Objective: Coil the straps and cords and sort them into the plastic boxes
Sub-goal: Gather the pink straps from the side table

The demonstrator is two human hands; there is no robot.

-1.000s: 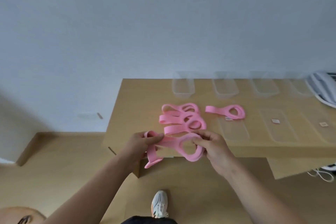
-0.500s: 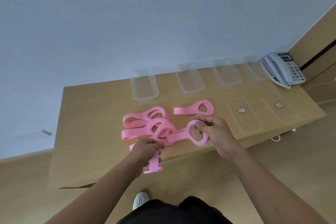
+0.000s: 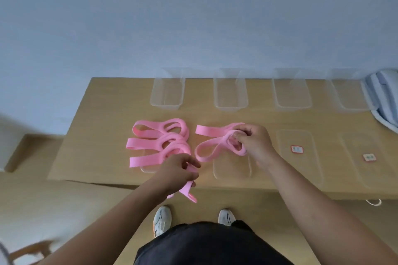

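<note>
A pink strap [image 3: 210, 151] runs between my hands above the wooden table [image 3: 103, 135]. My right hand [image 3: 252, 144] pinches its coiled loop end, fingers curled through the loop. My left hand [image 3: 178, 172] grips the other end, whose tail [image 3: 189, 194] hangs past the table's front edge. Another pink strap [image 3: 212, 131] lies flat just behind the right hand. A pile of pink straps [image 3: 159, 142] lies to the left. Several clear plastic boxes [image 3: 167, 92] stand in a row along the back.
Clear flat lids lie on the table's front half, two with small labels [image 3: 297, 149]. A pale telephone [image 3: 383, 94] sits at the far right edge. A wall rises behind the table. My shoes [image 3: 162, 219] stand on the floor below.
The view swung back to face the table squarely. My right hand carried the loop end right, next to the lone strap. My left hand stayed near the front edge, gripping the tail.
</note>
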